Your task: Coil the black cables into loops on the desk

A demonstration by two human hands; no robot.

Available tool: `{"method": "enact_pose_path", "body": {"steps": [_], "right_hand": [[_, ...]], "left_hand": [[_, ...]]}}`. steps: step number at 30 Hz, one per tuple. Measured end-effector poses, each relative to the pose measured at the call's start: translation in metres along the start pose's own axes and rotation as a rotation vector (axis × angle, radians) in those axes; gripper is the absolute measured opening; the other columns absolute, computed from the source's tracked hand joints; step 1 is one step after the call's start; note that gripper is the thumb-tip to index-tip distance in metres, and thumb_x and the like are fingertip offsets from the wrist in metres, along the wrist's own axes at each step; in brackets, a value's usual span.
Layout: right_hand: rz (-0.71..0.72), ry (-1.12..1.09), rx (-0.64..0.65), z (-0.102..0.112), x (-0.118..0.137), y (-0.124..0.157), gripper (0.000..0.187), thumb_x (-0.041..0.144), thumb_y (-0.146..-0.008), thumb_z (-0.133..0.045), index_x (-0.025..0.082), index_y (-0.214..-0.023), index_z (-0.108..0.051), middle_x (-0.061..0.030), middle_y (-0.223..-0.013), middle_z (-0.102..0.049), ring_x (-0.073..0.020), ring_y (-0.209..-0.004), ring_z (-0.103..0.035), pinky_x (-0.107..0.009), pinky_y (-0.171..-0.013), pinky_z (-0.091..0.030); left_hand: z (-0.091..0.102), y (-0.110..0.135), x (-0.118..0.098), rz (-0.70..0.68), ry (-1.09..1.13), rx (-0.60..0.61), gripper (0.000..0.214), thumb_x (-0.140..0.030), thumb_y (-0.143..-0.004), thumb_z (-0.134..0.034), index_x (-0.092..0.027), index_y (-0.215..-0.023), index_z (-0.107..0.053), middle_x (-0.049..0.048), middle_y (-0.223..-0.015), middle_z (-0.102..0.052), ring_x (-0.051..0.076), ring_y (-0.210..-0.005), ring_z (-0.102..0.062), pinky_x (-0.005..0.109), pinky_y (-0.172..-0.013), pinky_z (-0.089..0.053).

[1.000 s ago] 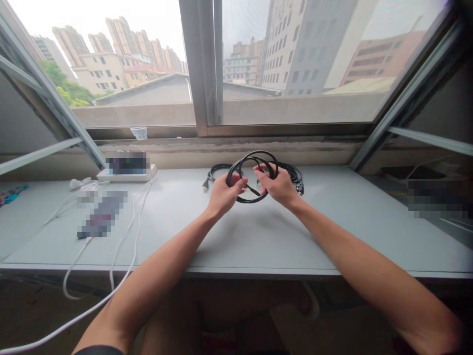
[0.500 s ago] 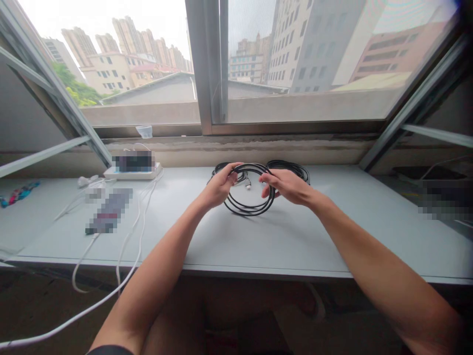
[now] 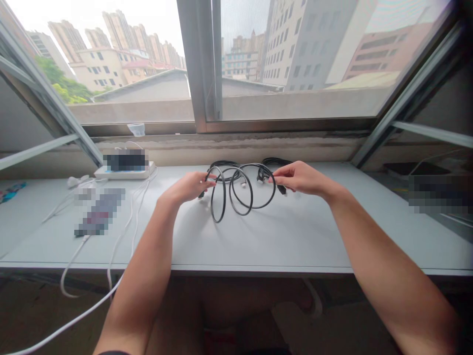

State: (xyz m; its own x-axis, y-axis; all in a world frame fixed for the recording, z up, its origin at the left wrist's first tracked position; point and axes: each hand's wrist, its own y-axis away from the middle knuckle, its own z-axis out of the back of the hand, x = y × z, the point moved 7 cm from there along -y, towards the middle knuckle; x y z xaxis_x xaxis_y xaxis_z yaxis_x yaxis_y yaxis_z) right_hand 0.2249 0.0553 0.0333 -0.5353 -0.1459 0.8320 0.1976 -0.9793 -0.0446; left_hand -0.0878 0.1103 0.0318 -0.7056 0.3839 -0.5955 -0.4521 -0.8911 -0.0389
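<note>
A black cable (image 3: pixel 252 193) hangs in loose, spread loops between my two hands, just above the pale table. My left hand (image 3: pixel 190 186) pinches one end of it, where a dark connector pokes out below the fingers. At the other side my right hand (image 3: pixel 301 177) grips the cable with fingertips together, and a dark plug end shows under them. Behind the loops lie two more coiled black cables, one coil (image 3: pixel 223 164) at the left and one coil (image 3: pixel 275 161) partly hidden by my right hand. Small plug ends show near the coils.
On the left of the table (image 3: pixel 258 246) stand a white power strip (image 3: pixel 125 170) with a blurred dark object on it and a blurred phone-like object (image 3: pixel 99 212). White cords (image 3: pixel 88 308) run over the front edge. A clear cup (image 3: pixel 136 129) sits on the windowsill.
My hands have moved apart, and the tight round coil between them has opened into separate loops. The view has shifted slightly to the right.
</note>
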Motion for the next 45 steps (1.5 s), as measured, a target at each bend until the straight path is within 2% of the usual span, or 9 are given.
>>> {"method": "enact_pose_path", "body": {"steps": [5, 11, 18, 21, 28, 33, 36, 40, 45], "right_hand": [[0.041, -0.238, -0.012, 0.006, 0.000, -0.002, 0.038, 0.056, -0.080, -0.079, 0.019, -0.077, -0.071, -0.0071, -0.080, -0.069, -0.0195, -0.073, -0.064, -0.029, -0.061, -0.051], [0.047, -0.469, 0.027, 0.013, 0.003, 0.003, 0.029, 0.049, -0.078, -0.074, 0.020, -0.078, -0.068, -0.0128, -0.092, -0.070, -0.0338, -0.101, -0.069, -0.047, -0.090, -0.057], [0.096, -0.530, -0.029, 0.022, 0.008, 0.009, 0.040, 0.061, -0.082, -0.056, 0.024, -0.081, -0.069, -0.0143, -0.104, -0.072, -0.0380, -0.115, -0.066, -0.052, -0.095, -0.055], [0.066, -0.529, -0.087, 0.024, 0.004, 0.007, 0.044, 0.065, -0.084, -0.054, 0.025, -0.080, -0.069, -0.0139, -0.108, -0.073, -0.0387, -0.119, -0.066, -0.052, -0.094, -0.055], [0.055, -0.803, 0.023, 0.013, 0.011, 0.008, 0.041, 0.057, -0.086, -0.056, 0.025, -0.104, -0.073, -0.0120, -0.120, -0.075, -0.0388, -0.122, -0.067, -0.059, -0.094, -0.055], [-0.043, -0.954, 0.208, -0.023, 0.005, -0.003, 0.038, 0.041, -0.089, -0.062, 0.022, -0.122, -0.065, -0.0123, -0.110, -0.076, -0.0345, -0.106, -0.074, -0.056, -0.084, -0.062], [-0.067, -0.862, 0.320, -0.051, 0.003, -0.007, 0.032, 0.032, -0.087, -0.070, 0.020, -0.116, -0.066, -0.0140, -0.113, -0.076, -0.0294, -0.097, -0.076, -0.043, -0.073, -0.065], [0.080, -0.665, 0.443, -0.080, 0.015, -0.004, 0.043, 0.029, -0.080, -0.085, 0.017, -0.119, -0.072, -0.0134, -0.115, -0.076, -0.0265, -0.106, -0.073, -0.041, -0.092, -0.060], [0.226, -0.480, 0.316, -0.089, 0.028, -0.006, 0.049, 0.042, -0.074, -0.091, 0.017, -0.114, -0.078, -0.0089, -0.101, -0.078, -0.0264, -0.100, -0.073, -0.041, -0.094, -0.055]], "left_hand": [[0.007, 0.004, 0.008, 0.049, 0.093, 0.027, 0.040, -0.036, -0.073, -0.077, -0.024, -0.111, -0.081, 0.0068, -0.094, -0.079, 0.020, -0.077, -0.071, 0.023, -0.061, -0.048], [0.015, 0.003, 0.005, 0.021, 0.227, -0.057, 0.038, -0.044, -0.077, -0.079, -0.022, -0.108, -0.080, 0.0062, -0.082, -0.075, 0.017, -0.067, -0.065, 0.024, -0.056, -0.045], [0.029, 0.003, 0.001, -0.008, 0.534, -0.212, 0.040, -0.054, -0.081, -0.079, -0.015, -0.092, -0.075, 0.0106, -0.085, -0.074, 0.020, -0.079, -0.071, 0.033, -0.074, -0.057], [0.028, 0.002, 0.003, -0.010, 0.590, -0.189, 0.043, -0.057, -0.081, -0.079, -0.015, -0.091, -0.074, 0.0112, -0.085, -0.074, 0.021, -0.079, -0.071, 0.034, -0.073, -0.058], [0.010, -0.002, 0.007, -0.024, 0.777, -0.001, 0.047, -0.058, -0.082, -0.080, -0.013, -0.095, -0.072, 0.0187, -0.098, -0.078, 0.028, -0.090, -0.077, 0.037, -0.076, -0.059], [-0.014, -0.001, -0.005, 0.029, 0.861, 0.201, 0.050, -0.056, -0.081, -0.082, -0.011, -0.100, -0.073, 0.0234, -0.119, -0.076, 0.033, -0.104, -0.077, 0.046, -0.092, -0.058], [-0.030, -0.003, -0.015, 0.027, 0.854, 0.234, 0.052, -0.057, -0.081, -0.083, -0.011, -0.104, -0.076, 0.0223, -0.124, -0.075, 0.033, -0.115, -0.072, 0.047, -0.099, -0.055], [-0.059, -0.006, -0.037, -0.049, 0.893, 0.243, 0.057, -0.061, -0.080, -0.082, -0.014, -0.113, -0.078, 0.0177, -0.121, -0.075, 0.031, -0.122, -0.067, 0.046, -0.101, -0.052], [-0.084, -0.003, -0.068, -0.161, 1.010, 0.226, 0.063, -0.062, -0.077, -0.084, -0.014, -0.118, -0.079, 0.0139, -0.113, -0.076, 0.026, -0.111, -0.067, 0.037, -0.097, -0.051]]}}
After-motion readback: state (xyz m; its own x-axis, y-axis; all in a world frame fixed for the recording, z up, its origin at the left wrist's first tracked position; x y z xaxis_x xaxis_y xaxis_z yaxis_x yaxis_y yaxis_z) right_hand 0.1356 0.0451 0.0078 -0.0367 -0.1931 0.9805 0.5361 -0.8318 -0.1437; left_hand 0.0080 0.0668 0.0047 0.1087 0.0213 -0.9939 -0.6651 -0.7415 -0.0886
